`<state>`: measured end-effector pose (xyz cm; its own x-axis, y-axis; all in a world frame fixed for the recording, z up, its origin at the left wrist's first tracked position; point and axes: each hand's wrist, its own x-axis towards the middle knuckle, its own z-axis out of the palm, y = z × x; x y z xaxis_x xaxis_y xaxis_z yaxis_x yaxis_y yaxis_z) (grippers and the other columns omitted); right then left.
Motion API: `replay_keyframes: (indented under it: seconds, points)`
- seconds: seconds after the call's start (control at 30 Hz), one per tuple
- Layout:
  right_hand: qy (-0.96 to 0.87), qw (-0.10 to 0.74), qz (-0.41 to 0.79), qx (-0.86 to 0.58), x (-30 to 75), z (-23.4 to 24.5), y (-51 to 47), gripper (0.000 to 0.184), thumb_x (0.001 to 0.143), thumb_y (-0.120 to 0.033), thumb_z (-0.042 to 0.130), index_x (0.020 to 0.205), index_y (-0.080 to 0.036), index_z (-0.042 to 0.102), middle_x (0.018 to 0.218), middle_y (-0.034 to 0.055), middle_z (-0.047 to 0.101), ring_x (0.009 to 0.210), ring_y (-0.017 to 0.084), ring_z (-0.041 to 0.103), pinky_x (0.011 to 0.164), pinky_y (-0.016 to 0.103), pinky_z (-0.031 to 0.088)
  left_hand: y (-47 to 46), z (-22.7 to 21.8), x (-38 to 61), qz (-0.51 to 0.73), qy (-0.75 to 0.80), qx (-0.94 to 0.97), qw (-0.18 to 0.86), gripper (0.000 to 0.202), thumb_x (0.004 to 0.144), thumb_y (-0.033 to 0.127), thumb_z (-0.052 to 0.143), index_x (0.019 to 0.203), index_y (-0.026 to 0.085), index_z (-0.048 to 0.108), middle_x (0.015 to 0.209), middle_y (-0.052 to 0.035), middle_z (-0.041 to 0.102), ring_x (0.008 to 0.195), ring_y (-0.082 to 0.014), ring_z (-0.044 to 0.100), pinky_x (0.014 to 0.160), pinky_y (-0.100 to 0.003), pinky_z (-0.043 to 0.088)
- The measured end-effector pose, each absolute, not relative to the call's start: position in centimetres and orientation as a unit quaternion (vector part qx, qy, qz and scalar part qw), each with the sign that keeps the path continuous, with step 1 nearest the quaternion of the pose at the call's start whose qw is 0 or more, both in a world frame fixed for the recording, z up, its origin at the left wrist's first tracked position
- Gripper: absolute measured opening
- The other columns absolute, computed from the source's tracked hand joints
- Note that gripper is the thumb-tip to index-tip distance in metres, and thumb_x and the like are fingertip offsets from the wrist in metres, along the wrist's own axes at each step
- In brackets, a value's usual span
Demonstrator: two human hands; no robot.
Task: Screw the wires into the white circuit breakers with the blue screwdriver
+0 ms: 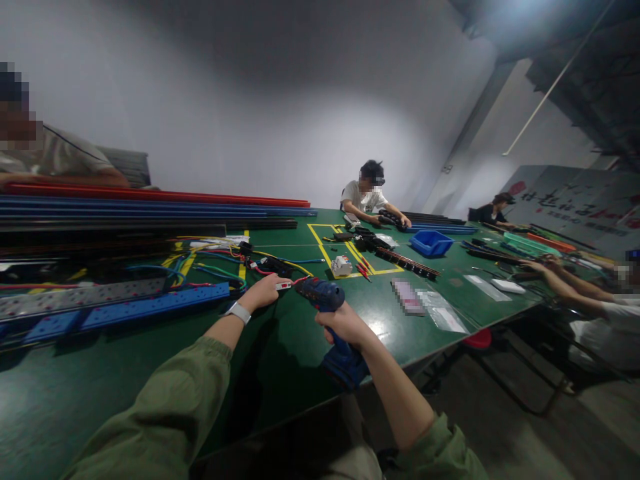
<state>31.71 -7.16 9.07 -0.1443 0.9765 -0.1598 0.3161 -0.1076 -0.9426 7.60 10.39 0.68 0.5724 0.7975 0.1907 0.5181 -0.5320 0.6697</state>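
Observation:
My right hand (345, 325) is wrapped round the grip of a dark blue cordless drill (321, 293). The drill's nose points left, and its battery base hangs low near the table's front edge. In front of the nose, my left hand (263, 291) pinches a small white block with a red part (283, 285), close to the tip of the drill. Whether the bit touches the block I cannot tell. Yellow, red and blue wires (260, 257) lie just beyond my left hand. Further off stands a white circuit breaker block (342, 266), with red-handled pieces (363, 269) beside it.
Blue and grey socket strips (155, 305) lie at left, below long red and blue rails (160, 195). A blue bin (431, 243), a phone-like pink item (407, 296) and plastic bags (440, 310) lie to the right. Several people sit around the green table (300, 360).

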Motion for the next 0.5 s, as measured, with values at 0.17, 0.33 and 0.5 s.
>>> replay_keyframes:
  seconds: [0.17,0.33,0.5]
  points:
    - [-0.574,0.335,0.491,-0.563,31.62,9.33,-7.30,0.013,0.073,-0.020,0.062,0.086,-0.019,0.059,0.044,-0.0072,0.050,0.039,0.011,0.048,0.044,0.021,0.035,10.19,0.88,7.62,0.249,0.405,0.837,0.272,0.053,0.077,0.007,0.058,0.126,0.018,0.076,0.120,-0.0125,0.075,0.116,-0.0275,0.065,0.111,-0.036,0.045]
    - [-0.574,0.337,0.489,-0.564,31.55,9.40,-7.39,0.013,0.074,-0.021,0.063,0.085,-0.019,0.059,0.045,-0.0069,0.050,0.040,0.011,0.049,0.043,0.021,0.034,10.02,1.08,7.66,0.248,0.402,0.840,0.267,0.054,0.077,0.008,0.059,0.128,0.018,0.075,0.119,-0.0126,0.075,0.116,-0.0278,0.065,0.110,-0.036,0.045]
    - [-0.580,0.341,0.487,-0.557,31.66,9.16,-7.25,0.013,0.074,-0.022,0.063,0.085,-0.019,0.058,0.045,-0.0071,0.050,0.040,0.012,0.048,0.042,0.021,0.033,9.95,1.25,7.72,0.247,0.399,0.847,0.252,0.054,0.077,0.007,0.060,0.129,0.017,0.075,0.117,-0.0131,0.076,0.115,-0.0279,0.066,0.109,-0.035,0.047]
